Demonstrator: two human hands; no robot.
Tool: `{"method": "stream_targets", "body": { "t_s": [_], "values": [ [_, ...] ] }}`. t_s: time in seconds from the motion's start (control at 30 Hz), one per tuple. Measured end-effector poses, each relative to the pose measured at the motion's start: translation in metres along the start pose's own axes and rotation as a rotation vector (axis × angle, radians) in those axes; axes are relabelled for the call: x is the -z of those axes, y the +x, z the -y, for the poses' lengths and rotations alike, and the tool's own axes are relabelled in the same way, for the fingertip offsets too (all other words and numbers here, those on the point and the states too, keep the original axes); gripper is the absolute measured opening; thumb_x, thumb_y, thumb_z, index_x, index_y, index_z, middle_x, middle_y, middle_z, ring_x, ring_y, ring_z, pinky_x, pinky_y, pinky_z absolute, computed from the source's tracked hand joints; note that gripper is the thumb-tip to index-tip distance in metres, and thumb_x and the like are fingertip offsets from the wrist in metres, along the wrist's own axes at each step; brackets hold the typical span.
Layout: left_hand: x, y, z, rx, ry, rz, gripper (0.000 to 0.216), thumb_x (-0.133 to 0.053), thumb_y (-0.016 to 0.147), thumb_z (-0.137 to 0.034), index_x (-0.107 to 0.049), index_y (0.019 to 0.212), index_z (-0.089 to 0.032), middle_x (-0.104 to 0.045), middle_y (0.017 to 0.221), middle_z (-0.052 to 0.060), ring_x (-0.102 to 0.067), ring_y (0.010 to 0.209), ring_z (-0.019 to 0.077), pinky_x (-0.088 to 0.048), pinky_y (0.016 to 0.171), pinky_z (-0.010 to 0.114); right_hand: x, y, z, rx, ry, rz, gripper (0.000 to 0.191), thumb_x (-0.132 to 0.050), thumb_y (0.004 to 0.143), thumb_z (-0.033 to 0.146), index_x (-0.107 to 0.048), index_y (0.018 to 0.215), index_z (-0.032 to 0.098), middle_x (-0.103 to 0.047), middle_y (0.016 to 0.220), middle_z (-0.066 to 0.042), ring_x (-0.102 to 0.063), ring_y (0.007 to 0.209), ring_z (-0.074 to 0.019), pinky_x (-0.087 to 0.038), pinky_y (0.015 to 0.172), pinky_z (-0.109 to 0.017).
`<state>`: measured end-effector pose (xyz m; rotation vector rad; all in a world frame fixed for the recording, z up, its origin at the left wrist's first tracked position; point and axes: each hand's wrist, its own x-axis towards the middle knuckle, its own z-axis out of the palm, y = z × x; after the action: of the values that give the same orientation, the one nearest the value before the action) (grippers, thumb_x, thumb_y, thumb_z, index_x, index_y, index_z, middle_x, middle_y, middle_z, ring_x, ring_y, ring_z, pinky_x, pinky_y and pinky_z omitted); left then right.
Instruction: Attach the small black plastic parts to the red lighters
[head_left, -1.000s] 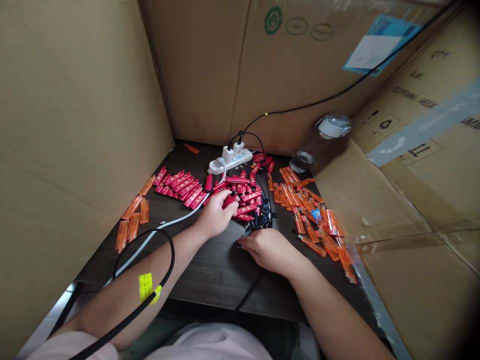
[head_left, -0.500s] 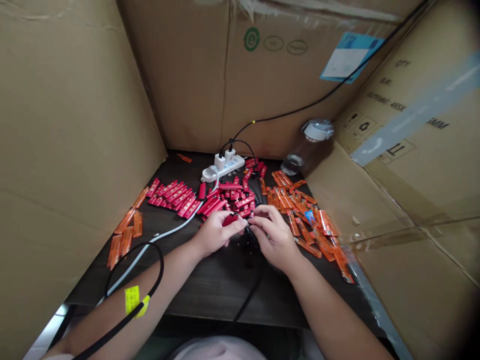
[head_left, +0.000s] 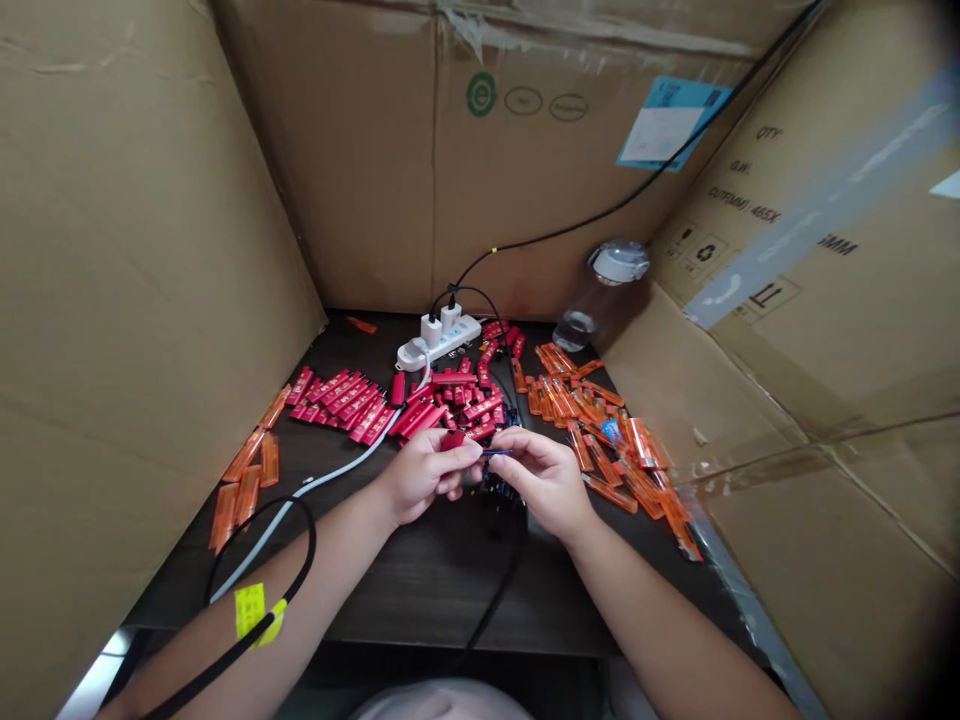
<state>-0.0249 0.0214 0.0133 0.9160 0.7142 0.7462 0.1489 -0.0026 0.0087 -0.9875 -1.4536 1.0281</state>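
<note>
My left hand is closed around a red lighter casing, mostly hidden by the fingers. Close beside it, my right hand pinches a thin, dark bluish strip whose near end meets the left fingertips; its exact kind is too small to tell. Just beyond the hands lies a heap of red lighter casings with gold print. Small dark parts are piled beneath my right fingers, partly covered by them.
Orange see-through lighter bodies spread along the right side, with several more at left. A white power strip and a water bottle stand at the back. A black cable loops over my left forearm. Cardboard walls enclose the table.
A thin dark strip now shows between my fingertips, and my right hand has drawn slightly away from the left. The whole view has shifted a little.
</note>
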Motion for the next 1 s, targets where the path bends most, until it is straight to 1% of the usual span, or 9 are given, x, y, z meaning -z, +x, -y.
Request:
{"method": "stream_targets", "body": {
  "t_s": [0.23,0.3,0.37,0.47,0.53,0.63,0.7,0.83,1.0],
  "values": [
    [-0.002,0.002,0.002,0.0,0.029,-0.002,0.033,-0.069,0.074,-0.042,-0.057,0.068,-0.012,-0.057,0.063,0.0,-0.031,0.039,0.0012,-0.032,0.042,0.02,-0.002,0.002,0.001,0.009,0.04,0.013,0.019,-0.066,0.082,0.038,-0.066,0.086,0.019,-0.064,0.088,-0.005,-0.064,0.068,-0.0146,-0.058,0.065,-0.032],
    [-0.003,0.003,0.005,-0.047,0.113,-0.058,0.035,-0.067,0.075,-0.046,-0.056,0.068,-0.013,-0.054,0.06,-0.002,-0.034,0.041,0.0031,-0.032,0.043,0.02,-0.002,0.002,0.001,0.009,0.025,-0.014,0.018,-0.066,0.082,0.038,-0.066,0.085,0.019,-0.065,0.088,-0.005,-0.064,0.068,-0.0147,-0.058,0.066,-0.032],
    [-0.002,0.003,0.007,-0.144,0.257,-0.124,0.036,-0.06,0.08,-0.05,-0.058,0.073,-0.014,-0.051,0.06,-0.002,-0.039,0.046,0.0057,-0.034,0.045,0.021,-0.001,0.004,0.001,-0.015,0.02,-0.064,0.019,-0.066,0.081,0.038,-0.066,0.084,0.019,-0.066,0.088,-0.005,-0.064,0.067,-0.0148,-0.058,0.066,-0.032],
    [-0.001,0.003,0.011,-0.277,0.502,-0.199,0.039,-0.046,0.089,-0.049,-0.063,0.088,-0.014,-0.059,0.071,0.002,-0.053,0.063,0.0119,-0.044,0.059,0.025,0.001,0.005,-0.002,-0.071,0.028,-0.174,0.022,-0.07,0.078,0.039,-0.066,0.083,0.018,-0.068,0.081,-0.005,-0.065,0.065,-0.0153,-0.059,0.065,-0.032],
    [-0.002,0.003,0.012,-0.311,0.617,-0.254,0.036,-0.044,0.091,-0.043,-0.064,0.101,-0.015,-0.067,0.09,0.007,-0.061,0.084,0.0178,-0.048,0.076,0.03,0.002,0.006,-0.003,-0.099,0.026,-0.253,0.024,-0.073,0.075,0.038,-0.066,0.083,0.017,-0.068,0.077,-0.004,-0.066,0.064,-0.0158,-0.059,0.065,-0.032],
    [-0.003,0.004,0.013,-0.329,0.704,-0.295,0.032,-0.048,0.089,-0.033,-0.062,0.112,-0.015,-0.066,0.114,0.01,-0.059,0.109,0.0225,-0.044,0.096,0.036,0.0,0.005,-0.003,-0.112,0.016,-0.313,0.025,-0.074,0.073,0.038,-0.066,0.083,0.017,-0.069,0.076,-0.004,-0.067,0.063,-0.0162,-0.059,0.065,-0.032],
    [-0.003,0.006,0.015,-0.328,0.717,-0.284,0.031,-0.051,0.088,-0.03,-0.062,0.112,-0.015,-0.066,0.116,0.01,-0.06,0.11,0.0232,-0.044,0.098,0.037,-0.002,0.004,-0.002,-0.098,0.008,-0.314,0.025,-0.074,0.073,0.038,-0.066,0.082,0.017,-0.07,0.076,-0.004,-0.067,0.063,-0.0163,-0.06,0.065,-0.032],
    [-0.002,0.009,0.019,-0.321,0.7,-0.275,0.031,-0.055,0.086,-0.031,-0.062,0.11,-0.013,-0.068,0.109,0.012,-0.063,0.103,0.0235,-0.048,0.092,0.037,-0.005,0.003,0.0,-0.072,-0.019,-0.314,0.023,-0.072,0.075,0.037,-0.067,0.084,0.017,-0.07,0.075,-0.005,-0.068,0.063,-0.0163,-0.06,0.066,-0.032],
    [0.0,0.011,0.023,-0.383,0.73,-0.314,0.029,-0.061,0.082,-0.03,-0.065,0.106,-0.015,-0.07,0.101,0.009,-0.065,0.094,0.0218,-0.052,0.088,0.037,-0.006,0.003,0.0,-0.079,-0.011,-0.311,0.022,-0.072,0.075,0.036,-0.068,0.083,0.016,-0.07,0.074,-0.004,-0.067,0.063,-0.0159,-0.06,0.064,-0.031]
  ]
}}
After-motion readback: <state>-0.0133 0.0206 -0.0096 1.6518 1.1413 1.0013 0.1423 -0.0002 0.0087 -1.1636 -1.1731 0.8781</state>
